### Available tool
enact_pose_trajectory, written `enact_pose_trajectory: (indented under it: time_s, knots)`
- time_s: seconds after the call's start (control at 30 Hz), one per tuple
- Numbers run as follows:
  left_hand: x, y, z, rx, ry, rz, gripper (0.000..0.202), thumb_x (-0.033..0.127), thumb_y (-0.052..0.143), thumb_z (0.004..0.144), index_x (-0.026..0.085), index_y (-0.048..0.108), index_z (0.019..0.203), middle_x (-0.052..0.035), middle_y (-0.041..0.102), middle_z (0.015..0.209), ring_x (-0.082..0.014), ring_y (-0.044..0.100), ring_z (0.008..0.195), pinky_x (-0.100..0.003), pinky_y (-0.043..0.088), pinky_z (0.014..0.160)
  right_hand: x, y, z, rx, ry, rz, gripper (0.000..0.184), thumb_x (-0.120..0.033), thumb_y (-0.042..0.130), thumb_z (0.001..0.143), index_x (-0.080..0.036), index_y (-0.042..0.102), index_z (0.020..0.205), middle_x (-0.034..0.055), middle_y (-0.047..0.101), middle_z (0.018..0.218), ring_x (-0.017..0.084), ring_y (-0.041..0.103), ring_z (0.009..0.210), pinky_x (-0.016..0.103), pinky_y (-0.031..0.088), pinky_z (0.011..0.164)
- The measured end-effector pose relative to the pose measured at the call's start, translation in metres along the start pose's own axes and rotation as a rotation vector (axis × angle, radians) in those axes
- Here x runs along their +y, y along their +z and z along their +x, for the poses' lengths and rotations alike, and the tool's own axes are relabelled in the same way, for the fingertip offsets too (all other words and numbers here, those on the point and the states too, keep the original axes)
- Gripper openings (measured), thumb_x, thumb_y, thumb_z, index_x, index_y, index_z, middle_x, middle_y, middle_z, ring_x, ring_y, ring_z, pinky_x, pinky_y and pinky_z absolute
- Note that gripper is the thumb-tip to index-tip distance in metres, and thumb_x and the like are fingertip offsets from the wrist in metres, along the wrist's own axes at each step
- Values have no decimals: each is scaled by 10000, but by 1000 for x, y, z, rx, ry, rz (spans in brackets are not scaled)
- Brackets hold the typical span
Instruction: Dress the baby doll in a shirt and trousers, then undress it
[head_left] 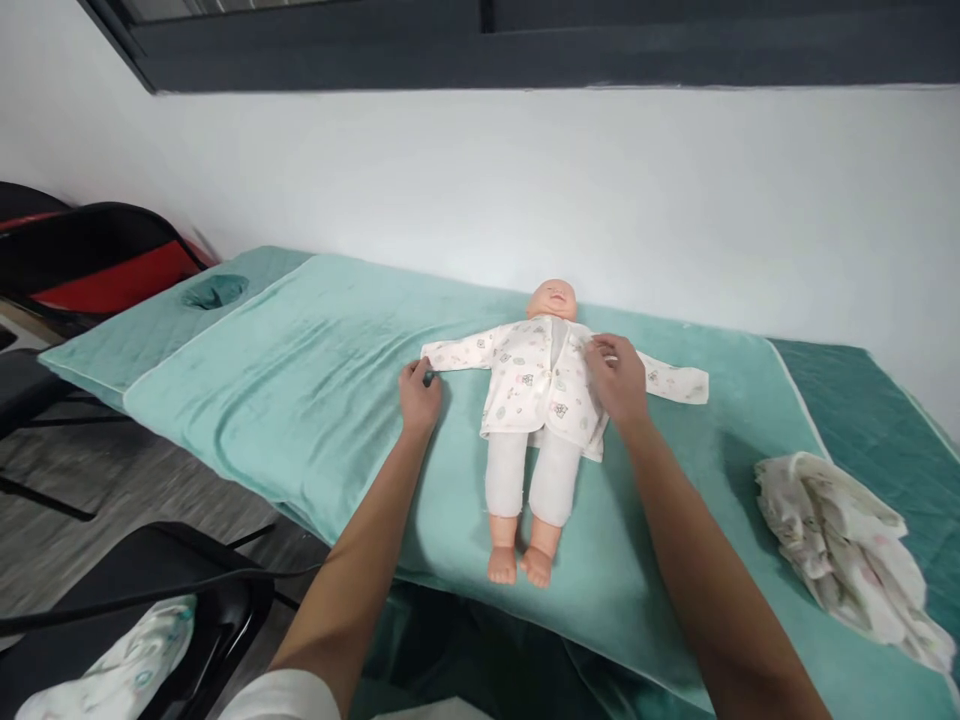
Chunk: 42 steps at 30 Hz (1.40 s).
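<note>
A baby doll lies on its back, bare feet toward me, in white leggings and a white printed baby shirt. The shirt's two sleeves stretch out to the sides, and a grey strip shows at the neck opening. At the cuff of the sleeve on the left, my left hand is closed in a pinch on the fabric edge. My right hand rests on the shirt's right chest, fingers bent and thumb close to them, gripping cloth there; its fingertips partly hide what they hold.
A teal-covered massage bed with a face hole stands against the white wall. Crumpled printed cloth lies on its right end. Black chairs stand at left; a nearer chair bears another printed cloth.
</note>
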<state>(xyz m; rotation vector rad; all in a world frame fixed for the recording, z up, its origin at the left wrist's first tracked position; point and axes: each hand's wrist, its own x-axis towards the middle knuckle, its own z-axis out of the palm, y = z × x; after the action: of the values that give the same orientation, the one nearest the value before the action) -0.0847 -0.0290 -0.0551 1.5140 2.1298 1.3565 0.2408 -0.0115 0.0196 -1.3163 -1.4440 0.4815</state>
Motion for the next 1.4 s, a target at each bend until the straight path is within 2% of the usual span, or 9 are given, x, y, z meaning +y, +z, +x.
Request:
enact_pose_trajectory:
  time_s: [0.1, 0.23, 0.33, 0.47, 0.57, 0.7, 0.9, 1.13, 1.4]
  knots:
    - [-1, 1, 0, 1, 8, 9, 494, 119, 504, 816, 146, 641, 1289, -164, 569, 1288, -296, 538, 1253, -437, 431, 1131, -22, 18, 24, -139, 74, -156, 280, -479, 625, 835, -203, 612, 881, 39, 653, 881, 189, 572, 806, 335, 454, 780]
    - [-4, 4, -1, 11, 21, 25, 538, 136, 515, 827, 156, 590, 1360, -168, 538, 1337, -305, 506, 1305, -433, 416, 1152, -35, 27, 51, -272, 168, -350, 147, -310, 608, 805, -220, 533, 718, 9, 597, 717, 179, 498, 678, 314, 373, 681]
    - [-5, 7, -1, 3, 16, 58, 571, 163, 520, 841, 168, 545, 1412, -168, 508, 1394, -311, 482, 1344, -442, 409, 1159, -36, 36, 58, -243, 94, -290, 133, -230, 560, 801, -216, 517, 675, 5, 583, 695, 172, 490, 677, 308, 360, 676]
    - [-3, 8, 0, -8, -4, 126, 604, 179, 515, 851, 168, 505, 1455, -167, 492, 1440, -314, 465, 1375, -452, 379, 1176, -30, 49, 54, -139, 39, -187, 90, -261, 540, 830, -206, 565, 763, 16, 602, 750, 180, 524, 709, 329, 413, 718]
    - [0, 8, 4, -30, -15, 175, 614, 182, 501, 858, 159, 486, 1471, -172, 493, 1458, -329, 460, 1382, -481, 381, 1164, -27, 52, 44, -116, -59, -187, 107, -283, 555, 840, -195, 615, 844, 74, 660, 917, 227, 586, 882, 392, 459, 864]
    - [5, 8, 10, -34, -26, 213, 610, 162, 493, 849, 166, 501, 1459, -175, 503, 1455, -347, 483, 1361, -503, 406, 1128, -26, 45, 26, -197, -158, -199, 267, -325, 563, 876, -188, 655, 1086, 123, 664, 1202, 291, 558, 1188, 488, 393, 1086]
    - [2, 8, 14, 19, -19, 102, 563, 181, 534, 851, 175, 568, 1412, -165, 567, 1370, -333, 532, 1305, -472, 412, 1121, -25, 31, -3, -347, -178, -207, 558, -456, 535, 936, -211, 518, 1437, 107, 460, 1556, 295, 386, 1459, 516, 283, 1229]
    - [-8, 3, 16, 78, 1, -150, 368, 148, 535, 820, 217, 765, 1099, -67, 678, 1021, -219, 639, 1007, -367, 489, 993, -19, 12, -43, -367, -245, -168, 623, -491, 512, 973, -255, 402, 1538, 68, 328, 1641, 258, 202, 1556, 533, 199, 1271]
    - [-11, 2, 32, 122, -15, -177, 391, 121, 461, 828, 171, 776, 1055, -88, 659, 1022, -211, 626, 983, -326, 500, 926, -12, -12, -91, -380, -318, -62, 659, -402, 616, 942, -363, 352, 1545, 15, 235, 1677, 260, 142, 1570, 588, 188, 1266]
